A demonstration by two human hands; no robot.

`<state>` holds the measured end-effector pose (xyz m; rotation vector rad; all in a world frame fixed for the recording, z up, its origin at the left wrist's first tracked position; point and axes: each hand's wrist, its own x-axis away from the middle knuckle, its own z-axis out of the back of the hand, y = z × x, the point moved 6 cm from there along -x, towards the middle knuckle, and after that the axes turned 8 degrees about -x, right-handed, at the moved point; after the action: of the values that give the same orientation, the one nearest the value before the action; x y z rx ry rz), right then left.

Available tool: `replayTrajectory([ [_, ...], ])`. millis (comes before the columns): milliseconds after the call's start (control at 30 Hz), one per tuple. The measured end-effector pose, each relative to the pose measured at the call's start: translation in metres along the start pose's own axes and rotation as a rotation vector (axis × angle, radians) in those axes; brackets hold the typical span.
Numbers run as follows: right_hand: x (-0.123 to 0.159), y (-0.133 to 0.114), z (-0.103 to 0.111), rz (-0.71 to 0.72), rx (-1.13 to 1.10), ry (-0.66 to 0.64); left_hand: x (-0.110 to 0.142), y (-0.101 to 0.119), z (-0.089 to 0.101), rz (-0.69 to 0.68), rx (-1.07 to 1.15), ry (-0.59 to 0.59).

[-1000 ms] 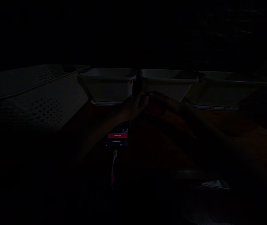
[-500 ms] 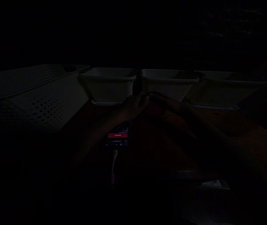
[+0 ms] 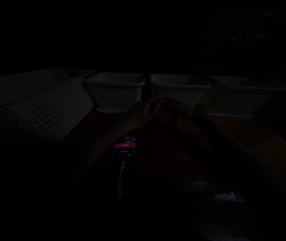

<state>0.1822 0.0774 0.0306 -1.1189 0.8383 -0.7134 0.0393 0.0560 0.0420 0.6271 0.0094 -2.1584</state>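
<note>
The view is very dark. A dark red rounded object [image 3: 166, 116] is between my two hands near the middle; its kind cannot be made out. My left hand [image 3: 141, 112] reaches in from the left, its fingertips closed at the object's upper left side. From the right, my right hand [image 3: 183, 109] lies over the object's top and right side with its fingers curved round it. Below my left wrist a lit phone [image 3: 125, 145] lies on the brown table [image 3: 163, 157], partly covered by the forearm. A white cable plug [image 3: 122, 164] is at its lower end.
Three pale tubs stand in a row behind the hands: a left tub [image 3: 118, 95], a middle tub [image 3: 180, 93] and a right tub [image 3: 230, 100]. A large pale basket with holes [image 3: 75, 103] fills the left side. A light flat piece [image 3: 229, 196] shows at the lower right.
My hands stay together at the red object with hardly any movement. The picture on the phone screen has changed, and the whole view has shifted very slightly.
</note>
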Motion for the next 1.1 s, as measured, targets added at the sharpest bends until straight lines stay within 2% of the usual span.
replayTrajectory([
  [133,0.007,0.001,0.013,-0.105,0.029,0.001,0.003,0.007,0.006,-0.048,0.024,0.022],
  [233,0.011,0.001,0.018,-0.145,0.027,0.038,0.006,0.015,0.01,-0.163,0.13,0.068],
  [300,0.011,0.002,0.019,-0.172,0.047,0.078,0.007,0.02,0.009,-0.222,0.187,0.055],
  [400,0.008,0.004,0.023,-0.162,0.09,0.147,0.008,0.022,0.006,-0.24,0.248,0.031],
  [600,0.004,-0.008,0.028,0.019,0.067,0.299,0.006,0.017,0.002,-0.196,0.284,0.047],
  [767,0.005,-0.026,0.018,0.176,0.129,0.365,0.003,0.011,-0.004,-0.142,0.326,0.001],
  [933,0.003,-0.033,0.011,0.354,0.208,0.387,0.002,0.011,-0.006,-0.132,0.433,-0.044],
  [1100,0.01,-0.047,0.0,0.452,0.221,0.357,0.004,0.011,-0.006,-0.027,0.443,-0.134],
])
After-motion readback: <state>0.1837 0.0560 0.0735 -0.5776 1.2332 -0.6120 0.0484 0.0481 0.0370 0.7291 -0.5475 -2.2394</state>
